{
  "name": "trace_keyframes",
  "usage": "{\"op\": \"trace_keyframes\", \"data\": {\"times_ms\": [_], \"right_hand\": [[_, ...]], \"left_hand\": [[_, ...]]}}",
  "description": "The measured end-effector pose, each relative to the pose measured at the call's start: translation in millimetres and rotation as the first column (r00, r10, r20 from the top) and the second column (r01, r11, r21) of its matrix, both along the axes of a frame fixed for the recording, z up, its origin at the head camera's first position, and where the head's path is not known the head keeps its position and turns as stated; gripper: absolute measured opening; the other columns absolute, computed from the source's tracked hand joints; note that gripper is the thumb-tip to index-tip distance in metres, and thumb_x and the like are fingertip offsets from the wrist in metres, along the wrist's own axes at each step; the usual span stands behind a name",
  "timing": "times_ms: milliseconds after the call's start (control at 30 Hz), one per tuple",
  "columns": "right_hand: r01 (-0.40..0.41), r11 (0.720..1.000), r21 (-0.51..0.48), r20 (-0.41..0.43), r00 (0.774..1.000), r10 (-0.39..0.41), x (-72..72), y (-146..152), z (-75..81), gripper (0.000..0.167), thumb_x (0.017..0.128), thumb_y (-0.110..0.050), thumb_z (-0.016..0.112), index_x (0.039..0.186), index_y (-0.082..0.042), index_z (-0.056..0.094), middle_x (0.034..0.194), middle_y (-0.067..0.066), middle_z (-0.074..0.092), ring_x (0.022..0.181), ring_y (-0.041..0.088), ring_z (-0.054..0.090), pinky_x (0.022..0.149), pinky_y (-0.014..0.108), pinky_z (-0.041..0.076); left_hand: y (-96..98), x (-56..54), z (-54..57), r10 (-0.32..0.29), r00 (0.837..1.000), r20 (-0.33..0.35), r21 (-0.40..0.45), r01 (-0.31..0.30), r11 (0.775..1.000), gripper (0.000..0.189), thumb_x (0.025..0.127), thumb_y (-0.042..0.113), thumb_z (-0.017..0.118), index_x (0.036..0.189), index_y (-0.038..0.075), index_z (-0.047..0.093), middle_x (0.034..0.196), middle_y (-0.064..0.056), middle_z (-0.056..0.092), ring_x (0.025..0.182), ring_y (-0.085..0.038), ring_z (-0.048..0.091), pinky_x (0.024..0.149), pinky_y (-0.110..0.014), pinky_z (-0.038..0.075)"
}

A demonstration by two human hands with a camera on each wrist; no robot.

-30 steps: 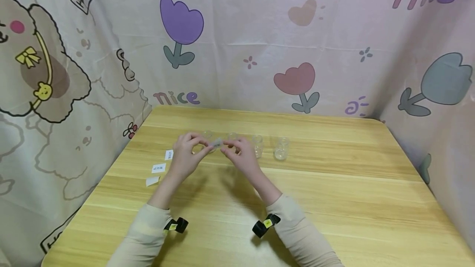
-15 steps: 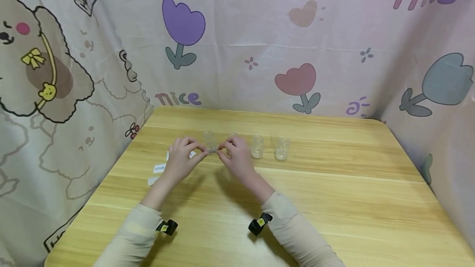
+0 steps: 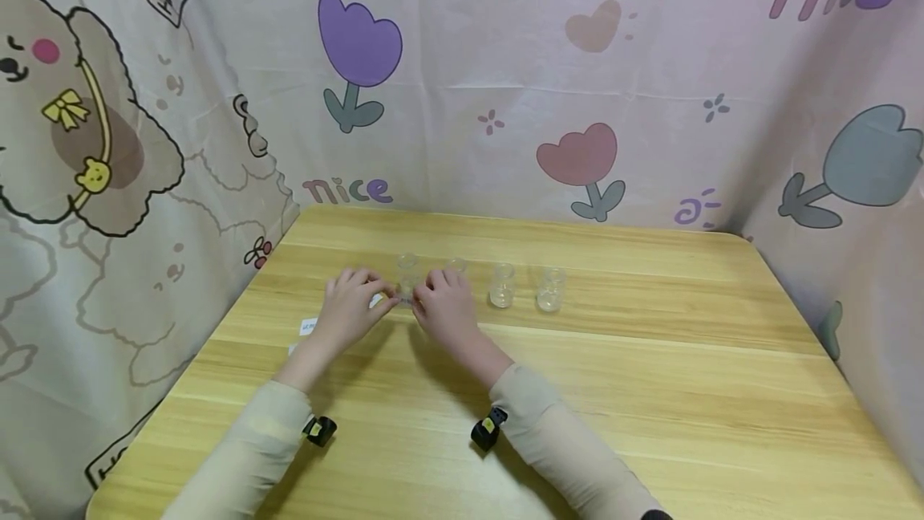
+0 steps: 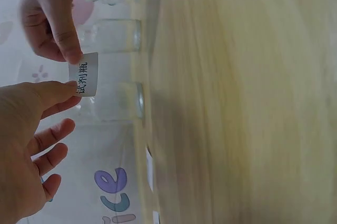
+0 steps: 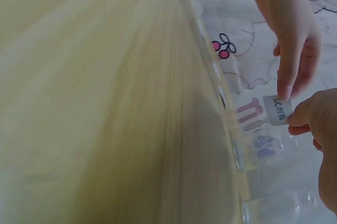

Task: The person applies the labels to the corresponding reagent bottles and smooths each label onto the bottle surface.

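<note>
Between both hands is a small white label (image 4: 90, 77) printed with dark characters. My left hand (image 3: 350, 305) pinches one end of it between thumb and index finger, its other fingers loosely spread. The opposite end is pinched by the right hand (image 3: 447, 310) with thumb and fingers. The label (image 5: 276, 111) stands in front of the leftmost clear glass bottle (image 3: 407, 266); whether it touches the glass I cannot tell. A second glass bottle (image 3: 456, 265) is mostly hidden behind the right hand.
Two more glass bottles, a third (image 3: 502, 287) and a fourth (image 3: 551, 292), stand to the right in the same row. A white label (image 3: 308, 326) lies left of the left arm, with another paper piece (image 3: 292, 348) partly covered. A printed curtain hangs behind the wooden table (image 3: 650, 392).
Both hands have shifted slightly left and down in the head view, bringing the label from above to low in front of the leftmost bottle. The left forearm now covers more of the loose labels.
</note>
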State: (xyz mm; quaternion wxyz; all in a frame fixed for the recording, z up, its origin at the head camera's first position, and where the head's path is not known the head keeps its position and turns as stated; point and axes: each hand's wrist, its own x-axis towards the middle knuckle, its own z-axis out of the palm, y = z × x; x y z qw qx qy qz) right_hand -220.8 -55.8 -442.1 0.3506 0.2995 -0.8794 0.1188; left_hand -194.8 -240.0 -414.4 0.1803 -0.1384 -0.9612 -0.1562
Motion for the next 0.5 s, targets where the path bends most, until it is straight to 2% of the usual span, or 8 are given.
{"op": "trace_keyframes", "data": {"times_ms": [167,300,500], "right_hand": [[0.051,0.997,0.059,-0.006,0.999,-0.051,-5.4,-8.7,1.3,0.009,0.086,-0.027,0.070,0.079,-0.022,0.070,0.084,-0.003,0.056,0.083,0.016,0.050,0.073,0.029,0.039],[0.069,0.992,0.102,0.019,0.997,-0.071,-7.1,-13.1,5.1,0.010,0.086,-0.026,0.070,0.078,-0.022,0.070,0.084,-0.003,0.055,0.085,0.017,0.050,0.071,0.028,0.036],[0.091,0.979,0.185,0.110,0.988,-0.112,-8.3,-19.0,9.0,0.011,0.090,-0.028,0.066,0.085,-0.022,0.073,0.089,-0.003,0.054,0.087,0.016,0.045,0.072,0.029,0.032]], "left_hand": [[-4.6,-9.2,-2.9,0.018,1.000,0.025,-0.053,-0.016,0.998,0.015,0.087,0.034,0.072,0.094,0.021,0.075,0.109,-0.006,0.065,0.105,-0.032,0.052,0.082,-0.047,0.034],[-7.0,-15.2,-4.5,0.024,0.999,0.027,-0.097,-0.022,0.995,0.013,0.088,0.034,0.071,0.091,0.022,0.075,0.109,-0.006,0.066,0.104,-0.032,0.052,0.081,-0.047,0.033],[-9.9,-24.0,-5.8,0.019,1.000,0.007,-0.155,-0.018,0.988,0.014,0.086,0.035,0.073,0.086,0.021,0.074,0.107,-0.005,0.068,0.104,-0.029,0.053,0.084,-0.047,0.035]]}}
